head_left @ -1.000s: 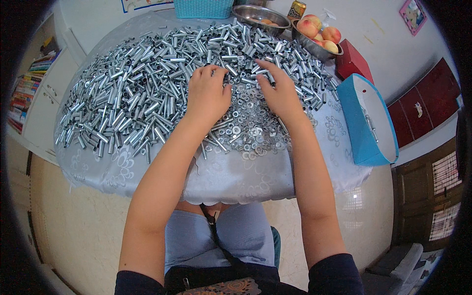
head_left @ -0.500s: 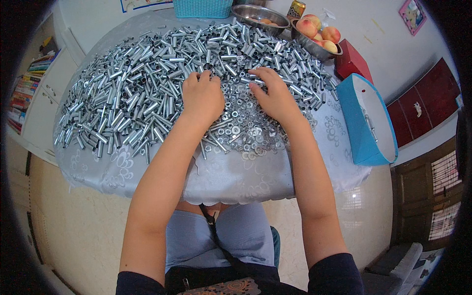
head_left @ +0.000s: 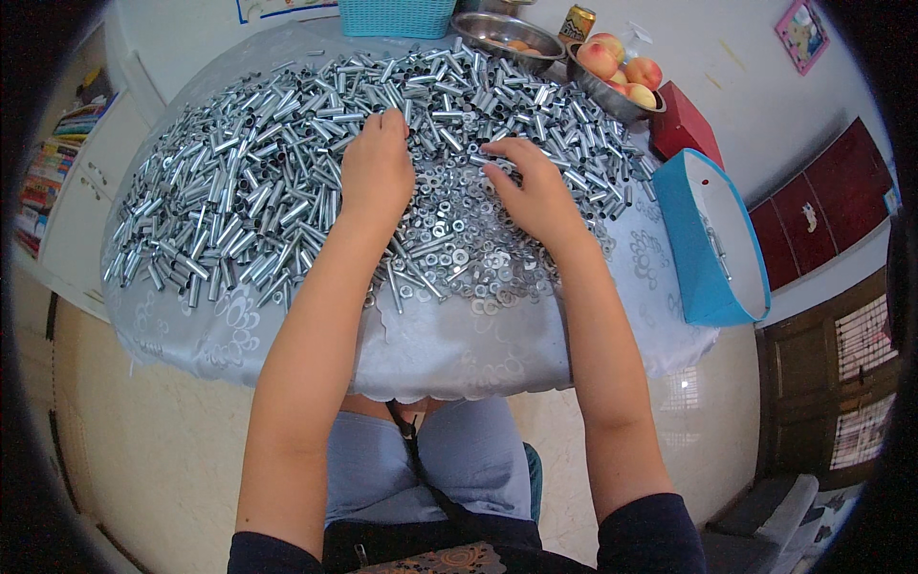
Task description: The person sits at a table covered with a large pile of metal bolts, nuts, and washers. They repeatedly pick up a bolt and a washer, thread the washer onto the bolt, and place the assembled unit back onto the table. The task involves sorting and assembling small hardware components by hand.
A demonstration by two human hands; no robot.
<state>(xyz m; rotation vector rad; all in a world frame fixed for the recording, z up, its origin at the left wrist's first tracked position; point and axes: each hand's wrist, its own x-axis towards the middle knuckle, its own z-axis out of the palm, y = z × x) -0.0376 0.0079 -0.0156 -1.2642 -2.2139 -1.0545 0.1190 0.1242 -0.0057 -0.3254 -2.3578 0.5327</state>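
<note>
A broad heap of short silver metal tubes (head_left: pixel 277 187) covers much of the table. At its near side, between my forearms, lies a pile of flat metal washers (head_left: pixel 478 260). My left hand (head_left: pixel 376 174) rests over the tubes left of the washers, its fingers curled together; whatever they hold is hidden beneath them. My right hand (head_left: pixel 532 189) hovers at the far right part of the washers, thumb and forefinger apart, with nothing visible between them. A few longer metal pins or bolts (head_left: pixel 422 277) lie at the washers' left edge.
A blue open box (head_left: pixel 690 244) with some metal pieces inside stands at the table's right. Behind the heap are a turquoise basket (head_left: pixel 397 17), a steel bowl (head_left: pixel 507 38), a bowl of peaches (head_left: pixel 612 94), a can (head_left: pixel 578 23) and a red box (head_left: pixel 685 124).
My left hand has moved forward and slightly left, and its fingers have drawn closer together. My right hand has stayed almost in place.
</note>
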